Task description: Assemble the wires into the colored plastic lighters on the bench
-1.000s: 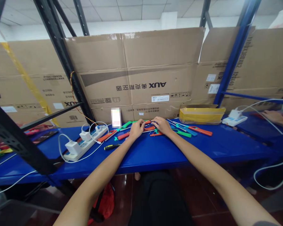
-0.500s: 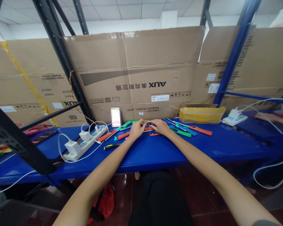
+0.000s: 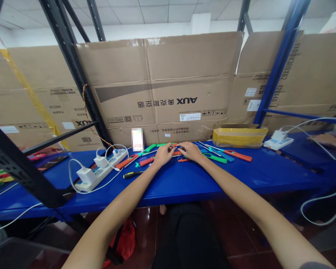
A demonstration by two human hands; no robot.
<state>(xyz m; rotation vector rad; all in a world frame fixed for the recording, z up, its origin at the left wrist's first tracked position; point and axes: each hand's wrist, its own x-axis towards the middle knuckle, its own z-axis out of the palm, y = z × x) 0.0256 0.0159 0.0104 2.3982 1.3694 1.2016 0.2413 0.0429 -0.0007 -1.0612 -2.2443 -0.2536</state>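
Observation:
Near the back of the blue table (image 3: 182, 183), my left hand (image 3: 164, 154) and my right hand (image 3: 190, 151) are close together with bent, closed fingers. Something small and thin, partly whitish, shows between the fingertips; I cannot make out what it is. Red and orange plastic parts lie beneath the hands. To the right are a green lighter-like tool (image 3: 217, 158) and an orange one (image 3: 239, 155) with long metal rods. On the left lie a red-orange one (image 3: 127, 161) and a black and yellow screwdriver (image 3: 132, 174).
A white power strip (image 3: 99, 172) with plugged chargers and loose cables lies at left. The yellow-taped box (image 3: 239, 137) stands at the back right, before upright cardboard (image 3: 168, 59). Metal posts flank the table. Another person's hand shows at far right.
My left hand has shifted very slightly to the right, its fingers moving at the small parts. My right hand is almost unchanged. At the far right the other person's hand has moved a little.

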